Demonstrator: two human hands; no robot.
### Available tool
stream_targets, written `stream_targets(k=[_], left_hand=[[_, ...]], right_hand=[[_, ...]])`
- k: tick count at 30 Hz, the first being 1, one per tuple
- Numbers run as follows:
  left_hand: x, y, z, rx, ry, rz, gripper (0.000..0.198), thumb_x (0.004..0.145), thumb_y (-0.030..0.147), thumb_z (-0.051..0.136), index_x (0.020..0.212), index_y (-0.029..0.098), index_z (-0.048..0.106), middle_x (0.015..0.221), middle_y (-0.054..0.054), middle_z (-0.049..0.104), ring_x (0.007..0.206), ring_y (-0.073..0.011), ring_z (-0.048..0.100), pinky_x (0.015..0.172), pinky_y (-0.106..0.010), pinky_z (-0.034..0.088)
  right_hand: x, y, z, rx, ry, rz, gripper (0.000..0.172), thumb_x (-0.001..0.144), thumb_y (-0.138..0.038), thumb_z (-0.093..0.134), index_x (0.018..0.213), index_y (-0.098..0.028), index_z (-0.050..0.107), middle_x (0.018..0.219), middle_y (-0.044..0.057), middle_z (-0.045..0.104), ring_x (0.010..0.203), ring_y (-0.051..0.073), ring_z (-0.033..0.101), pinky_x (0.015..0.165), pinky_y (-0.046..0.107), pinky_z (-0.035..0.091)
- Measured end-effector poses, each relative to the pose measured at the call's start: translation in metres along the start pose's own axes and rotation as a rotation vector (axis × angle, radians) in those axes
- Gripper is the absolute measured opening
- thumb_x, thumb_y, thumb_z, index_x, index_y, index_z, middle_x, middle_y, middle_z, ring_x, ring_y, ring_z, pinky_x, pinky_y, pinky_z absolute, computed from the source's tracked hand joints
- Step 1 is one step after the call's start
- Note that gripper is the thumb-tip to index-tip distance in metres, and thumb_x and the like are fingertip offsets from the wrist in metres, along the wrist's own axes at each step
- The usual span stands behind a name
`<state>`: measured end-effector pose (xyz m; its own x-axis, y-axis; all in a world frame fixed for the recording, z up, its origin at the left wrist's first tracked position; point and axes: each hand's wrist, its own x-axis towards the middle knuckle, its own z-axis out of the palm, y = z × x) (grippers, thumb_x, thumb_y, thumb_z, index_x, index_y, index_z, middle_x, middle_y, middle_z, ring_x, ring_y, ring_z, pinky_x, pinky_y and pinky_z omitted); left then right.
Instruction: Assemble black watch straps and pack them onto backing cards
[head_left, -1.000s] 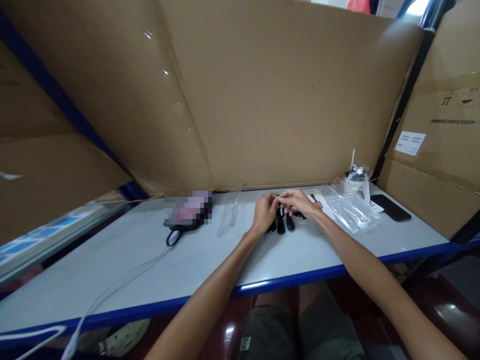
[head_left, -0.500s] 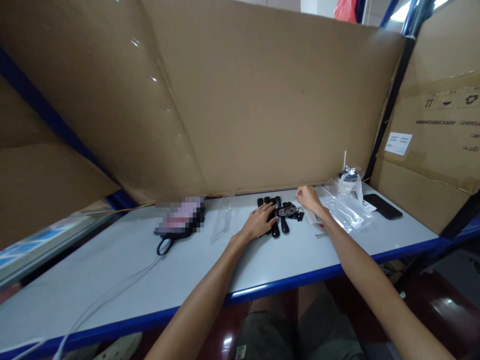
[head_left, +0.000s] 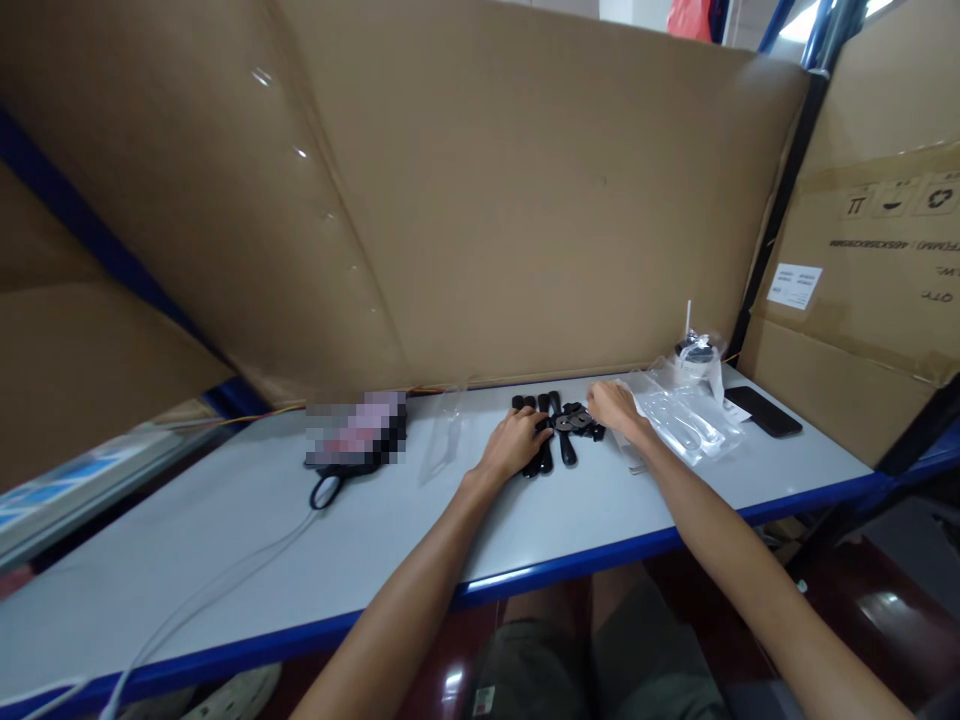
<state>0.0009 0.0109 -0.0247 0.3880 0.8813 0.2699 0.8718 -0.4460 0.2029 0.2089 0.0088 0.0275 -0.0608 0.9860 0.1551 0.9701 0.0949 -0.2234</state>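
Observation:
Several long black handles [head_left: 546, 458] lie side by side on the white tabletop. My left hand [head_left: 514, 440] rests at their left side, its fingers curled over the nearest ones and partly hiding them. Just right of the handles is a small pile of dark flat pieces [head_left: 577, 420], some with a grey metal look. At the pile's right edge is my right hand [head_left: 611, 405], fingers pinched together. Whatever is between those fingertips is too small to make out. Beneath the right wrist lies a paper or booklet [head_left: 636, 463], mostly covered.
Clear plastic packaging [head_left: 694, 425] and a bagged cup with a straw [head_left: 696, 355] stand right, near a black phone [head_left: 763, 411]. A clear plastic sleeve [head_left: 444, 440] lies left. Further left is a blurred-out device [head_left: 360, 435] with a white cable [head_left: 217, 580]. Cardboard [head_left: 525, 200] walls the back.
My right hand has shifted slightly left and down toward the dark pieces. The fingers of my left hand have drawn in from spread to curled on the black handles.

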Motion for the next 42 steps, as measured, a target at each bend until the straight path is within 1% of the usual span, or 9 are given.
stream_targets(k=[2, 6, 10, 14, 19, 24, 28, 33, 42], left_hand=[[-0.001, -0.001, 0.001, -0.019, 0.024, -0.007, 0.04, 0.099, 0.035, 0.052, 0.133, 0.02, 0.067, 0.129, -0.013, 0.066, 0.119, -0.0308, 0.059, 0.1, -0.04, 0.049], [0.001, -0.008, 0.007, -0.079, 0.097, -0.002, 0.037, 0.098, 0.032, 0.052, 0.128, 0.02, 0.071, 0.136, -0.013, 0.064, 0.123, -0.0306, 0.058, 0.106, -0.042, 0.046], [0.006, -0.015, 0.01, -0.178, 0.186, -0.02, 0.037, 0.097, 0.02, 0.046, 0.121, 0.017, 0.075, 0.132, -0.012, 0.067, 0.125, -0.0275, 0.059, 0.111, -0.04, 0.043], [0.007, -0.02, 0.006, -0.247, 0.277, -0.1, 0.042, 0.094, 0.011, 0.041, 0.117, 0.015, 0.076, 0.131, -0.012, 0.069, 0.125, -0.026, 0.061, 0.11, -0.037, 0.045], [0.006, -0.021, 0.007, -0.311, 0.289, -0.202, 0.047, 0.087, 0.004, 0.042, 0.119, 0.014, 0.075, 0.13, -0.012, 0.071, 0.123, -0.0267, 0.064, 0.109, -0.038, 0.047], [0.01, -0.021, 0.014, -0.392, 0.267, -0.234, 0.042, 0.089, 0.006, 0.046, 0.121, 0.011, 0.073, 0.128, -0.015, 0.072, 0.125, -0.0265, 0.064, 0.11, -0.038, 0.046], [0.011, -0.02, 0.018, -0.439, 0.263, -0.249, 0.041, 0.088, 0.007, 0.05, 0.122, 0.011, 0.073, 0.129, -0.014, 0.072, 0.126, -0.0258, 0.064, 0.111, -0.037, 0.045], [0.013, -0.02, 0.023, -0.535, 0.302, -0.28, 0.043, 0.09, 0.007, 0.045, 0.124, 0.011, 0.072, 0.132, -0.014, 0.07, 0.128, -0.0252, 0.062, 0.113, -0.039, 0.044], [0.018, -0.03, 0.023, -0.715, 0.368, -0.358, 0.043, 0.093, 0.014, 0.042, 0.125, 0.015, 0.071, 0.128, -0.009, 0.073, 0.123, -0.0205, 0.065, 0.112, -0.036, 0.046]], right_hand=[[-0.001, -0.003, 0.0, 0.025, 0.028, -0.044, 0.03, 0.091, -0.015, 0.054, 0.109, -0.019, 0.078, 0.112, 0.013, 0.077, 0.107, 0.025, 0.07, 0.082, 0.028, 0.046], [-0.005, -0.01, 0.002, 0.077, -0.018, -0.238, 0.031, 0.089, -0.021, 0.06, 0.114, -0.026, 0.077, 0.112, 0.006, 0.078, 0.105, 0.023, 0.069, 0.082, 0.026, 0.046], [-0.009, -0.014, 0.008, 0.032, -0.062, -0.379, 0.033, 0.09, -0.023, 0.06, 0.117, -0.027, 0.077, 0.123, 0.007, 0.073, 0.111, 0.025, 0.066, 0.087, 0.028, 0.047], [-0.009, -0.014, 0.012, -0.021, -0.077, -0.39, 0.035, 0.086, -0.018, 0.059, 0.117, -0.02, 0.076, 0.122, 0.012, 0.071, 0.111, 0.027, 0.064, 0.088, 0.03, 0.047], [-0.007, -0.015, 0.012, -0.03, -0.086, -0.4, 0.033, 0.083, -0.016, 0.06, 0.112, -0.017, 0.077, 0.12, 0.013, 0.073, 0.108, 0.028, 0.066, 0.083, 0.029, 0.047], [-0.007, -0.017, 0.011, 0.001, -0.142, -0.455, 0.03, 0.082, -0.015, 0.062, 0.108, -0.019, 0.077, 0.112, 0.01, 0.077, 0.104, 0.025, 0.067, 0.083, 0.028, 0.045], [-0.008, -0.017, 0.011, 0.015, -0.13, -0.456, 0.029, 0.082, -0.013, 0.063, 0.107, -0.019, 0.077, 0.111, 0.011, 0.076, 0.102, 0.025, 0.067, 0.081, 0.027, 0.044], [-0.007, -0.015, 0.014, 0.057, -0.116, -0.467, 0.024, 0.082, -0.013, 0.064, 0.1, -0.021, 0.079, 0.107, 0.009, 0.077, 0.098, 0.024, 0.068, 0.078, 0.027, 0.043], [-0.001, -0.011, 0.026, 0.132, -0.083, -0.472, 0.035, 0.077, -0.01, 0.065, 0.108, -0.022, 0.078, 0.112, 0.007, 0.077, 0.105, 0.023, 0.068, 0.085, 0.027, 0.045]])
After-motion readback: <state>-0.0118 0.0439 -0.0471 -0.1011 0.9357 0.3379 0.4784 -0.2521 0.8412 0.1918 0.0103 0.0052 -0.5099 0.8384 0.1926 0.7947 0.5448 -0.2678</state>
